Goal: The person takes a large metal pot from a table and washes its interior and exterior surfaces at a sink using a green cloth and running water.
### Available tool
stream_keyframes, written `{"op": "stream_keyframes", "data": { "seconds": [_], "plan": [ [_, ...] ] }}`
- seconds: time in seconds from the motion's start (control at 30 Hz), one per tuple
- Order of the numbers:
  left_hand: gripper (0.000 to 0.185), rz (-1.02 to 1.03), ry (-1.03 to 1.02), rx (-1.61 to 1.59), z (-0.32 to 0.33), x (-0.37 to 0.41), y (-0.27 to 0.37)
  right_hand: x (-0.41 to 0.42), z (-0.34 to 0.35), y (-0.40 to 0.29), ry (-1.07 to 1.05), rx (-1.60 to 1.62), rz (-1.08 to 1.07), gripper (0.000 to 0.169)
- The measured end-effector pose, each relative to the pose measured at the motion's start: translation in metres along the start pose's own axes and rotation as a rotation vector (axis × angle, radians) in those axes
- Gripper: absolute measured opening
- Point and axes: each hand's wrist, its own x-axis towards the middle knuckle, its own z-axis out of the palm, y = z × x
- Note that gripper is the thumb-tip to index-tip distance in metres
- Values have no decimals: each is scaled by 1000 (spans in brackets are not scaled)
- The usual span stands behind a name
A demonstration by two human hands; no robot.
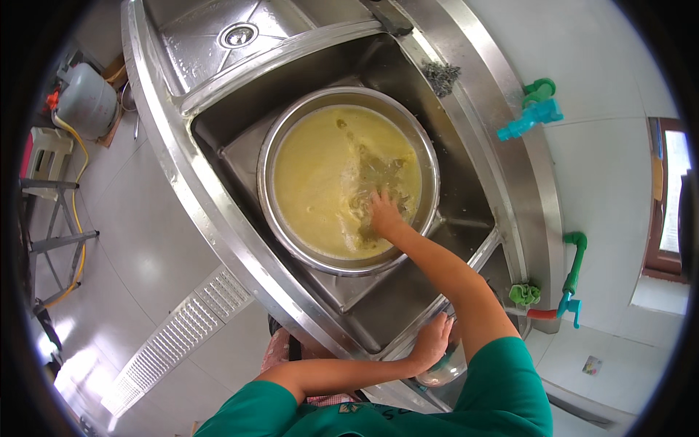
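A large round stainless steel basin (266, 180) stands in a deep sink compartment (382, 322). Cloudy yellow liquid (317, 180) fills much of it, with a darker, churned patch on the right side. My right hand (386, 216) reaches into that patch, fingers spread and the tips hidden under the surface. Lower down, my left hand (431, 341) is bent at the wrist beside a shiny rounded vessel (442, 374), beyond the sink's near divider. Whether it grips the vessel's rim cannot be made out, as my right arm covers part of it.
Another sink compartment with a drain (238, 35) lies at the top. A dark scouring pad (440, 78) and a green cloth (525, 294) rest along the back ledge. Blue taps (529, 119) jut from the wall. A floor grate (180, 330) and a gas cylinder (87, 101) are at left.
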Motion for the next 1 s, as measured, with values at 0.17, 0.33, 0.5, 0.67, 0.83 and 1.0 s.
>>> {"op": "stream_keyframes", "data": {
  "seconds": [0.17,0.33,0.5,0.67,0.83,1.0],
  "plan": [
    [22,-247,-135,-195,-6,2,5,-20,-12,42,170,254,-38,30],
    [24,-149,-37,-57,12,14,-6,-153,-146,85,299,1038,338,22],
    [21,-470,-148,-228,25,21,49,-341,-207,114,599,1507,719,11],
    [21,-160,-94,-114,68,27,20,-428,-201,90,753,1558,800,14],
    [21,-185,-135,-151,84,12,33,-437,-117,29,679,1083,605,23],
    [23,-221,-152,-199,83,6,45,-389,-73,7,647,393,808,33]
  ]
}}
